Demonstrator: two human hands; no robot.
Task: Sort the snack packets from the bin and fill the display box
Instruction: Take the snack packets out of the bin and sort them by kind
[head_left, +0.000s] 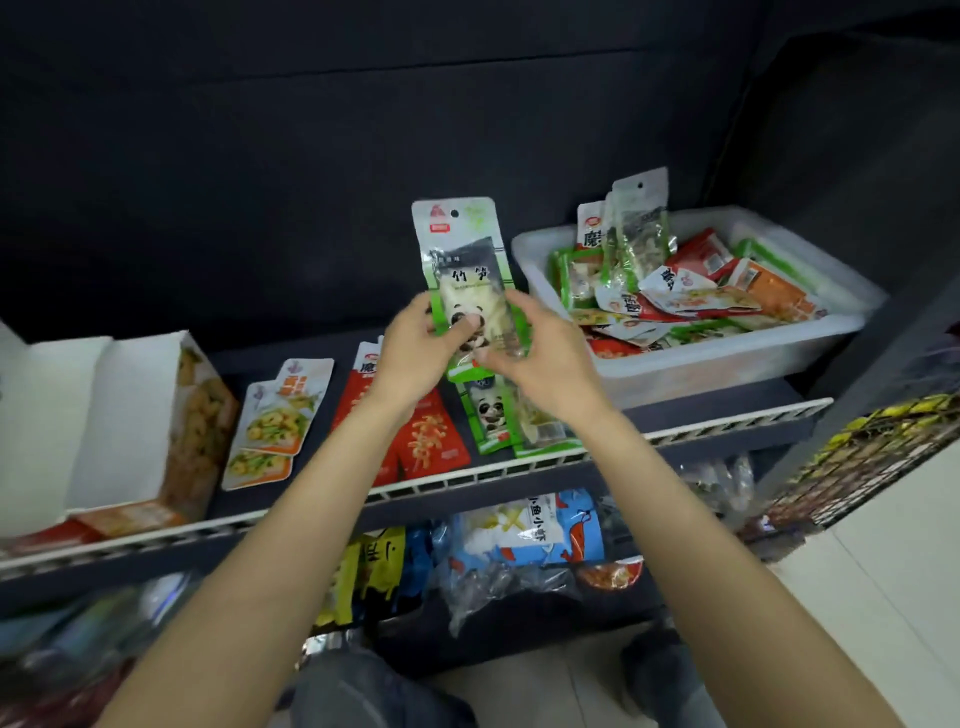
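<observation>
Green-and-white packet (464, 270) at frame centre, printed with a black-and-white panda, a dark band and a clear window. Translucent white bin (727, 358) at right, holding red, orange, green and white packets. Red packets (426, 441) with orange print at lower centre. White-and-orange packets (275, 421) with yellow-green food pictures left of centre. White display box (130, 415), orange-yellow printed side, at far left. Blue bag (535, 525) with red figures below.

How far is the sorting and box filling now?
Done: three sorted piles lie on the shelf: orange packets, red packets, green panda packets. In hand: both the left hand and right hand hold a green panda packet. Left: the bin holds many packets; the display box looks empty.
</observation>
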